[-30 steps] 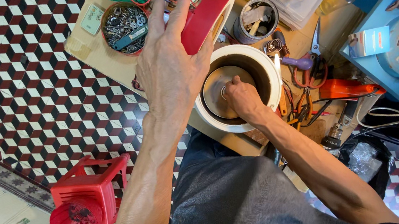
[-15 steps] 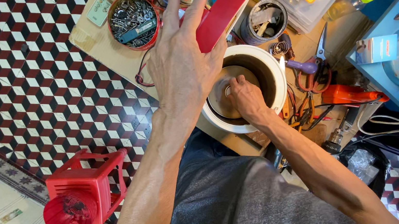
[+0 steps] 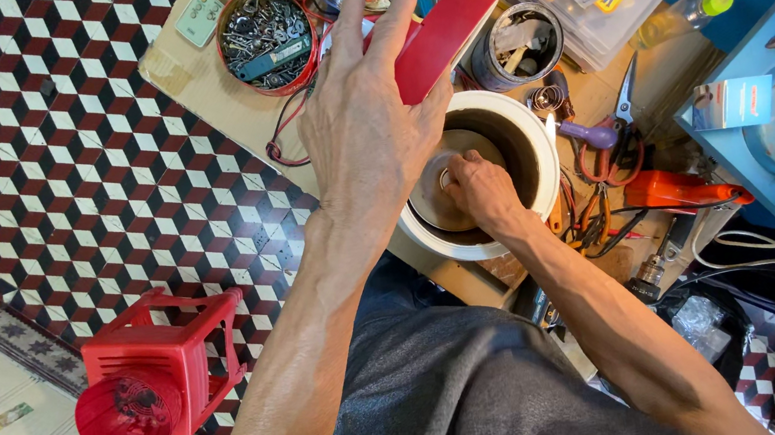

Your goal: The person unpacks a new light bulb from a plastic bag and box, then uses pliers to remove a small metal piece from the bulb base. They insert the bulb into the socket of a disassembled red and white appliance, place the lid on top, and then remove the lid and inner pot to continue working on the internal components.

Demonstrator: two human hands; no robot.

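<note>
- My left hand (image 3: 367,140) is raised above the white pot (image 3: 538,141), fingers spread and long, and it holds up the red lid (image 3: 438,39) from the near edge; the lid stands tilted beyond my fingertips.
- My right hand (image 3: 481,196) is down inside the pot, fingers bent together on the round metal plate (image 3: 436,203) at the bottom. I think they pinch a small part there, but I cannot tell it surely.
- The pot sits just under both hands, at the edge of the wooden table (image 3: 208,91).
- The lid looks to me light and stiff, smooth plastic, so it may slip; I judge the best hold is on its rim, with thumb below and fingers on top.
- The pot seems heavier, hard and round, with a smooth wall; I would take it with both hands on the outside wall.
- Beyond my left hand is a red tin of screws (image 3: 265,28); to the right of my right hand lie scissors (image 3: 626,98) and an orange tool (image 3: 677,192).
</note>
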